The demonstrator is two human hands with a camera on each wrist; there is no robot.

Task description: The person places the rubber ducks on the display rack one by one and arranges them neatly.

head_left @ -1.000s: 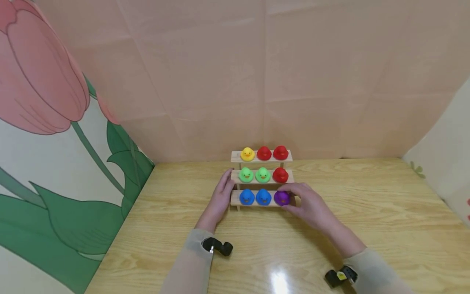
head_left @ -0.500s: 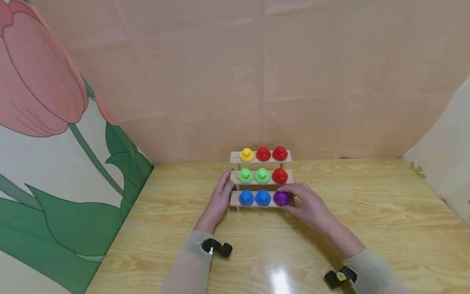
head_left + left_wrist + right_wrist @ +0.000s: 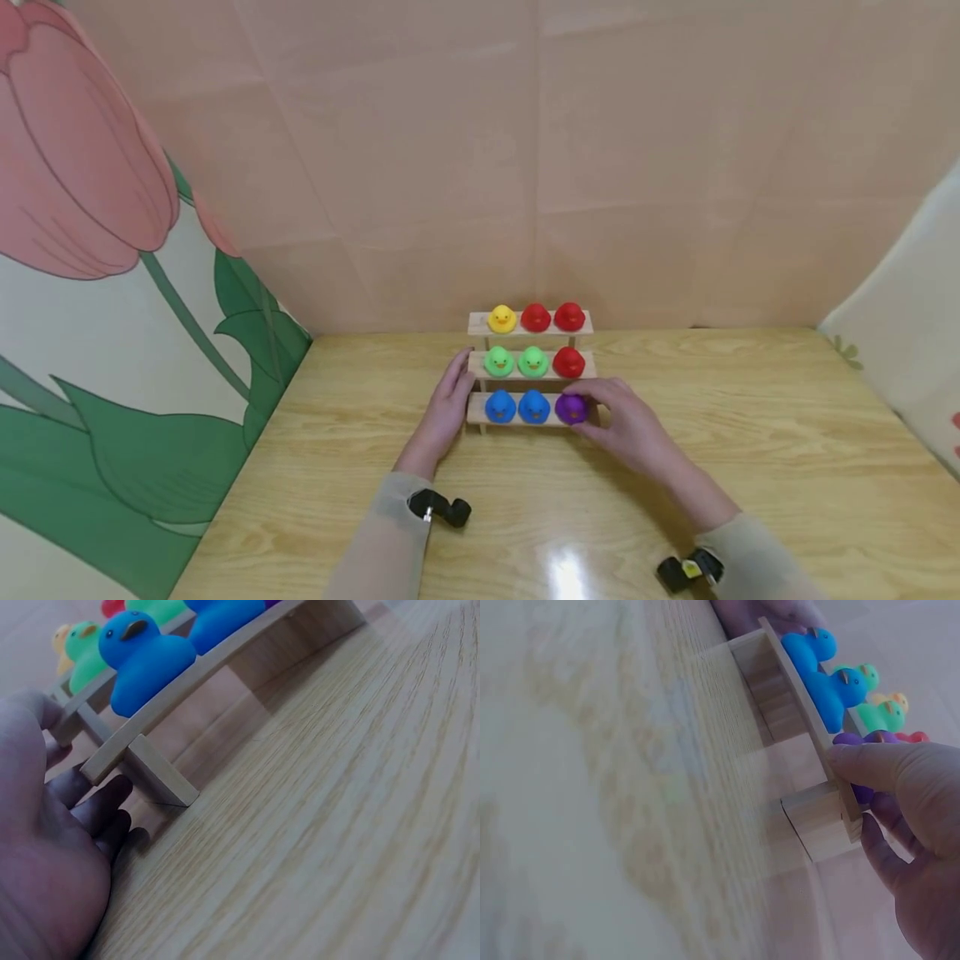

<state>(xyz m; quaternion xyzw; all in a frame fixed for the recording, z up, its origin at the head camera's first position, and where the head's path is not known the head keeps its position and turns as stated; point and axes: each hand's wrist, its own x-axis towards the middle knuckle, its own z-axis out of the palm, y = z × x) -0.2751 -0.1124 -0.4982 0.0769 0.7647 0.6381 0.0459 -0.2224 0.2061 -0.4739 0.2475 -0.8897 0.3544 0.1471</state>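
A three-tier wooden stand (image 3: 491, 365) holds rubber ducks in rows. At its left side my left hand (image 3: 447, 408) grips the shelf ends; in the left wrist view its fingers (image 3: 103, 804) bend in beneath the bottom shelf. My right hand (image 3: 633, 425) pinches the purple rubber duck (image 3: 572, 408) at the right end of the bottom shelf, thumb in front and fingers behind. Left of it sit two blue ducks (image 3: 533, 407). The middle shelf bears two green ducks (image 3: 498, 362) and a red duck (image 3: 569, 362). On top are a yellow duck (image 3: 502, 319) and two red ducks (image 3: 536, 317).
The stand is on a wood-grain table (image 3: 750, 433), near a pinkish cloth backdrop (image 3: 420, 167). A tulip-printed panel (image 3: 97, 333) borders the left side and a white panel (image 3: 915, 333) the right. Black wrist cameras (image 3: 442, 508) sit on both sleeves.
The view shifts slightly, so the stand appears a little lower and further left. Both hands keep their places on the stand and the purple duck.
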